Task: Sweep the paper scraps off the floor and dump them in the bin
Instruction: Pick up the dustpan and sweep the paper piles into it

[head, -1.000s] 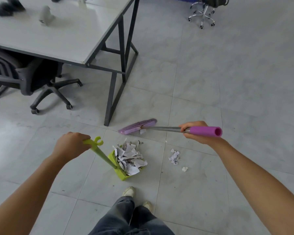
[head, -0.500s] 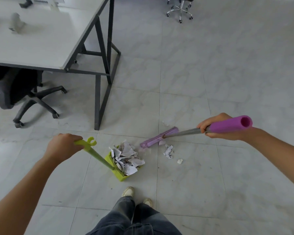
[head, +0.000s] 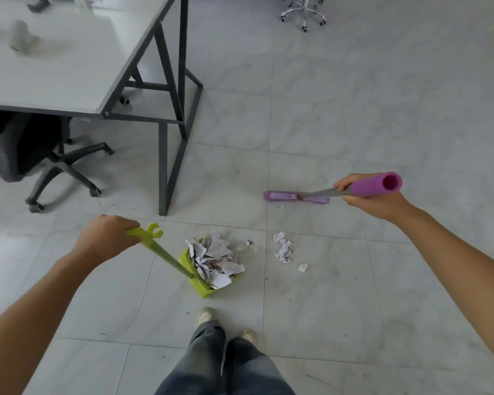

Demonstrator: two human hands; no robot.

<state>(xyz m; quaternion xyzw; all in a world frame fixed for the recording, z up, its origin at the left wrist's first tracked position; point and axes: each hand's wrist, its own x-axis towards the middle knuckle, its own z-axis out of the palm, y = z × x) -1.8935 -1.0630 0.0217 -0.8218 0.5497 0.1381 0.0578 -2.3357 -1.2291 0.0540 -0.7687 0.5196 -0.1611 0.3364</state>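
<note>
My left hand (head: pixel 106 238) grips the handle of a lime-green dustpan (head: pixel 204 290) that stands on the floor, heaped with crumpled paper scraps (head: pixel 216 259). My right hand (head: pixel 368 199) grips the purple handle of a broom whose purple head (head: pixel 295 196) sits on the tiles, up and to the right of the pan. A few loose scraps (head: pixel 282 248) and a small white wad (head: pixel 303 267) lie on the floor between broom head and dustpan. No bin shows in this view.
A white table with black steel legs (head: pixel 163 169) stands at the upper left, a black office chair (head: pixel 26 149) under it. Another chair's chrome base (head: pixel 303 15) is at the top. My feet (head: pixel 206 316) are just below the dustpan.
The broom head swung from above the dustpan out to the right, past the loose scraps. The dustpan and my left hand stayed put.
</note>
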